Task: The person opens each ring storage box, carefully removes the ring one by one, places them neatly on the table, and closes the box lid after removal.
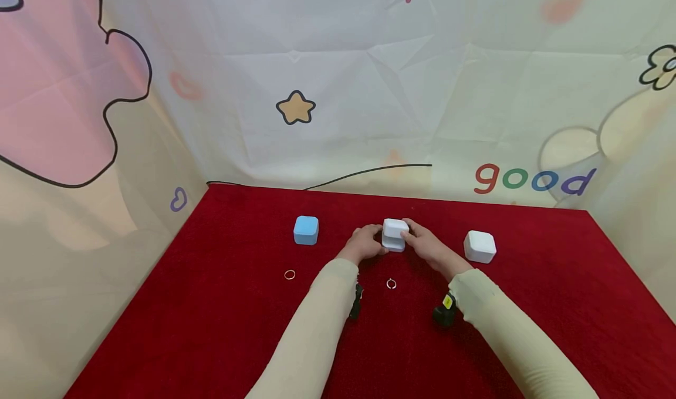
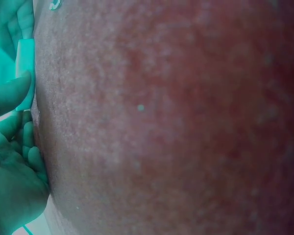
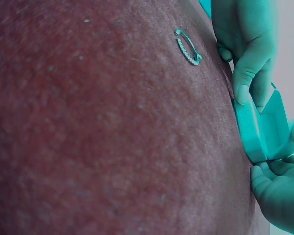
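A small white jewellery box (image 1: 395, 243) with rounded corners stands on the red cloth, its lid (image 3: 275, 120) raised. My left hand (image 1: 365, 242) holds its left side, thumb on the front of the base (image 2: 24, 61). At the other side my right hand (image 1: 425, 244) grips the lid with thumb and fingers; part of these fingers is hidden behind the box. Nearer to me lies a silver open ring (image 3: 187, 54) with a beaded band, touched by neither hand. The inside of the box is only partly visible in the right wrist view.
A closed light-blue box (image 1: 306, 230) stands to the left and a closed white box (image 1: 480, 246) to the right. A thin gold-coloured ring (image 1: 290, 270) lies in front of the blue one. Behind the red cloth (image 1: 211, 328) hangs a printed curtain (image 1: 348, 105).
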Tool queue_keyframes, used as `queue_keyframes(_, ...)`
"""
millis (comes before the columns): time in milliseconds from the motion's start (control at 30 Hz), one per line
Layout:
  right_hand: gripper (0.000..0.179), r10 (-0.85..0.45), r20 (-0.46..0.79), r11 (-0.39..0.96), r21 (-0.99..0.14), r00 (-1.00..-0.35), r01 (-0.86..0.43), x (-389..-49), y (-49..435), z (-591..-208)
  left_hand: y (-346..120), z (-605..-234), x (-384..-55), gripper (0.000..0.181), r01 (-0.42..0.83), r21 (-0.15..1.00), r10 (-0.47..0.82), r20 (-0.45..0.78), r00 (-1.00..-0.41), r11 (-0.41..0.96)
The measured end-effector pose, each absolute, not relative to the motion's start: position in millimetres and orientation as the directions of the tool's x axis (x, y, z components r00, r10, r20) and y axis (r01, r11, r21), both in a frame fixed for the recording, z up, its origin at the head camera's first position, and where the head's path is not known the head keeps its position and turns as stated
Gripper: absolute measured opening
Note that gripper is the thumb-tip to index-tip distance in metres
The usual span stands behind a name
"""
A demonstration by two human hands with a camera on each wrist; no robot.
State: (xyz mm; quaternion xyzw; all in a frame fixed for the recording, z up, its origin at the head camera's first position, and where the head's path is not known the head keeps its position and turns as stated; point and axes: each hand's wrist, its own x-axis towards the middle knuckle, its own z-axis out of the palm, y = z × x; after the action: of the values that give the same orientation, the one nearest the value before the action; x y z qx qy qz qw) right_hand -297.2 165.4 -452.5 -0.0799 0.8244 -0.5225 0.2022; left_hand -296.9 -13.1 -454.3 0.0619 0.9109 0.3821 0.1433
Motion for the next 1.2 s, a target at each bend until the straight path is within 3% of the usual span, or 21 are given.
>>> queue_keyframes(1200,0.052,-0.358,-0.202,0.482,-0.876,-0.912,0.005,-291.1,164.4,-455.5,-13.7,-455.6,-298.6,0.061,0.002,0.714,0.225,-0.218,-0.950,0.700)
